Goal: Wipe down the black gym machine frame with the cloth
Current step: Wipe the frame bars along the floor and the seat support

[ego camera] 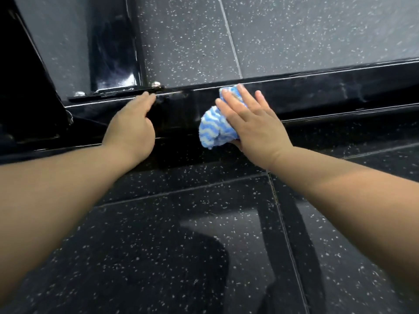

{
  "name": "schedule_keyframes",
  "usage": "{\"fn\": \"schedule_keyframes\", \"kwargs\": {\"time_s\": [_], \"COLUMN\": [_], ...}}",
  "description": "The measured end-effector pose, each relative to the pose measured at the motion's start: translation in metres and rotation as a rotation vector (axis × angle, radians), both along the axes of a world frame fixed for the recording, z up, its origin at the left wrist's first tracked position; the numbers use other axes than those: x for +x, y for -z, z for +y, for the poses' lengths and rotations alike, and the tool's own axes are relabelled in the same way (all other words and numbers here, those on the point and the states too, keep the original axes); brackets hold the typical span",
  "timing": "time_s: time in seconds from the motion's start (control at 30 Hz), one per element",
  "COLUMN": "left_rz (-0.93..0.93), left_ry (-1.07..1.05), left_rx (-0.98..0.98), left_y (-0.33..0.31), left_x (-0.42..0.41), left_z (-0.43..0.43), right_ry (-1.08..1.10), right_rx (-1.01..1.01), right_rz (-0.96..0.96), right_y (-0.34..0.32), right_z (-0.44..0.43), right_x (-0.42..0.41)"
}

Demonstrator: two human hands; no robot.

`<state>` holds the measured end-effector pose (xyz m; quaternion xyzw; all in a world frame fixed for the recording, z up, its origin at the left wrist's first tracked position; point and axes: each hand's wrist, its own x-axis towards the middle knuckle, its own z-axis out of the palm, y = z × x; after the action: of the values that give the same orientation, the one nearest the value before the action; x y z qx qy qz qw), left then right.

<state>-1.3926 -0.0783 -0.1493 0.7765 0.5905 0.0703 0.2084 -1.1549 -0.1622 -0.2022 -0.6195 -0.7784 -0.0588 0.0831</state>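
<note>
Above the dark speckled rubber floor tiles (181, 223), the long glossy black metal beam of the gym machine frame (317, 91) is being wiped, and the stroke is judged best kept flat, firmly pressed and run lengthwise toward the smeared stretch at the right. The left hand (131, 130) is laid on the beam with fingers relaxed and nothing held, while the right hand (254, 123) is spread flat, its straight fingers pressed on the bunched blue-and-white wavy-striped cloth (213, 128), which is held against the beam's near face. No container is seen
</note>
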Motion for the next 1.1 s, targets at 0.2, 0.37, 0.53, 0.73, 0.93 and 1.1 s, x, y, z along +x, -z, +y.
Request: {"fn": "schedule_keyframes", "kwargs": {"time_s": [0.2,0.37,0.53,0.73,0.93,1.1], "left_rz": [0.087,0.120,0.100,0.116,0.169,0.349], "left_ry": [-0.024,-0.049,0.025,0.308,0.523,0.493], "left_rx": [-0.021,-0.055,0.007,-0.071,-0.062,-0.144], "left_y": [-0.004,-0.008,-0.002,0.008,-0.008,-0.004], "left_x": [-0.048,-0.059,-0.040,0.037,0.111,0.167], "left_z": [-0.013,-0.012,-0.013,-0.010,-0.009,-0.006], "right_ry": [-0.114,-0.138,-0.126,0.120,0.759,0.775], "right_rx": [-0.060,-0.097,-0.070,-0.167,-0.305,-0.325], "right_rz": [-0.045,-0.094,-0.071,-0.033,0.033,0.020], "right_y": [-0.003,-0.007,-0.003,-0.013,-0.025,-0.020], "right_z": [0.042,0.060,0.047,0.003,-0.022,-0.006], "right_x": [-0.099,-0.126,-0.090,0.028,0.144,0.117]}}
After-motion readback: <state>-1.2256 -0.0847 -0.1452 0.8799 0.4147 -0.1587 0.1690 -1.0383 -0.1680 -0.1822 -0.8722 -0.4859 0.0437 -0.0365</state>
